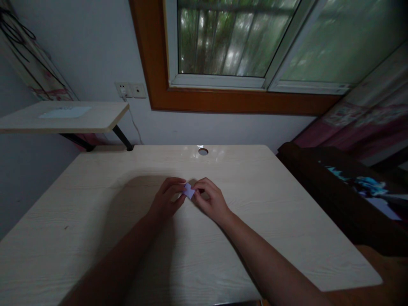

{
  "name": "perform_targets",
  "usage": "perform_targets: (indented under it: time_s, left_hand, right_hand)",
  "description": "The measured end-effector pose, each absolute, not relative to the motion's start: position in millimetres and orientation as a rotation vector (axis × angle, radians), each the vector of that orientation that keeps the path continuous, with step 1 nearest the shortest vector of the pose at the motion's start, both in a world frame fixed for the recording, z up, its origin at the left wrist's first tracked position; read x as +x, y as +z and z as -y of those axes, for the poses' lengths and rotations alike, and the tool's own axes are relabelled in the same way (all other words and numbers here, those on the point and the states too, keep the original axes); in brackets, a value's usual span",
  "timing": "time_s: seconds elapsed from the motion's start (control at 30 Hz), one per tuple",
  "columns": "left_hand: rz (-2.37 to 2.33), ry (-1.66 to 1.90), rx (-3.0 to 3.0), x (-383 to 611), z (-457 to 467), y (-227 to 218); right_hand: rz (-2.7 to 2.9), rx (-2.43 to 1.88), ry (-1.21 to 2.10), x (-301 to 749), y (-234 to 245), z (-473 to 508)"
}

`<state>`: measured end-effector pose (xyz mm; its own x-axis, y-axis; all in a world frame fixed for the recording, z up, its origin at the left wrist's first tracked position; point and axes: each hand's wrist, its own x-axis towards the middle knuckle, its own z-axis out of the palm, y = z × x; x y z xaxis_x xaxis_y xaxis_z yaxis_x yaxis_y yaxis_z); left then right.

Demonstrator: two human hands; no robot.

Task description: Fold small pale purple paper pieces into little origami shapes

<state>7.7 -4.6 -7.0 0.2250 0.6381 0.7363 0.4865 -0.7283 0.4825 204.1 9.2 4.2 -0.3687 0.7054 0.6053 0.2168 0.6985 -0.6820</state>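
Observation:
A small piece of purple paper (pixel 188 191), with straight edges that look folded, is held between my two hands over the middle of the desk. My left hand (pixel 167 197) pinches its left side between thumb and fingers. On the right side, my right hand (pixel 211 197) grips it with thumb and forefinger. The fingertips cover parts of its edges, so its full shape is hidden.
The pale wooden desk (pixel 248 250) has a round cable hole (pixel 203 151) near its back edge. A raised shelf (pixel 105 121) on black legs stands at the back left, bearing a white sheet (pixel 65 112). Dark furniture (pixel 338 191) with scattered items adjoins the right.

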Motion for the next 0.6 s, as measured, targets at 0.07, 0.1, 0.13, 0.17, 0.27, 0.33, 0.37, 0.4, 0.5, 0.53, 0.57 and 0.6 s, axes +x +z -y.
perform_targets:
  time_s: [0.07, 0.1, 0.13, 0.17, 0.27, 0.33, 0.37, 0.4, 0.5, 0.53, 0.57, 0.6]
  left_hand:
    - [-1.085, 1.516, 2.343, 7.5, 4.9, -6.5]
    - [-1.084, 1.512, 2.346, 7.7, 5.2, -5.9]
    - [-1.083, 1.511, 2.347, 7.9, 5.4, -5.3]
    - [-1.082, 1.509, 2.347, 8.2, 5.6, -4.6]
    - [-1.087, 1.502, 2.345, 9.0, 6.1, -3.3]
    - [-1.093, 1.494, 2.345, 9.3, 6.3, -3.6]
    - [-1.095, 1.489, 2.343, 9.4, 6.5, -3.9]
    - [-1.098, 1.489, 2.336, 9.4, 6.7, -4.2]
    - [-1.1, 1.467, 2.304, 9.6, 7.7, -3.8]
    - [-1.092, 1.456, 2.293, 9.8, 8.1, -3.0]
    - [-1.082, 1.457, 2.283, 9.9, 8.5, -2.0]
    - [-1.074, 1.458, 2.274, 10.1, 8.9, -1.0]
  right_hand:
    - [1.92, -0.705, 0.623, 203.6, 4.3, -9.1]
    - [1.922, -0.696, 0.626, 203.5, 4.3, -9.0]
    - [1.924, -0.689, 0.628, 203.4, 4.4, -9.0]
    - [1.927, -0.684, 0.628, 203.4, 4.4, -9.0]
    - [1.93, -0.69, 0.626, 203.9, 4.3, -9.1]
    - [1.935, -0.699, 0.625, 204.4, 4.6, -9.0]
    - [1.937, -0.702, 0.624, 204.5, 4.8, -9.0]
    - [1.939, -0.703, 0.623, 204.6, 5.1, -8.8]
    - [1.939, -0.711, 0.619, 204.6, 5.3, -8.3]
    - [1.936, -0.714, 0.619, 204.7, 5.3, -8.1]
    - [1.934, -0.715, 0.619, 204.7, 5.1, -8.0]
    - [1.935, -0.716, 0.618, 204.8, 5.0, -7.9]
